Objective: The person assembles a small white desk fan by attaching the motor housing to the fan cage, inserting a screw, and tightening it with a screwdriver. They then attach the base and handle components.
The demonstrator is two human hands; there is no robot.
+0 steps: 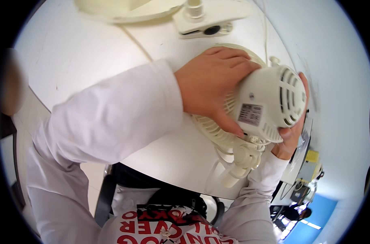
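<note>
A cream electric fan [270, 99] lies on the white table, its motor housing turned up and its ribbed guard beneath. My left hand [215, 83] grips it from the left, the thumb beside the printed label and the fingers over the far side of the guard. Around the right side of the housing is my right hand [291, 136], its thumb at the lower edge and its other fingers partly hidden behind. A jointed neck [246, 156] points toward me from under the housing.
A cream clamp base [199, 24] with a round post stands at the back of the table [99, 51]. Left of it sits a large round cream piece [132, 12], cut off by the view. A pale wall [335, 81] runs along the right, and a black chair armrest [106, 195] is below.
</note>
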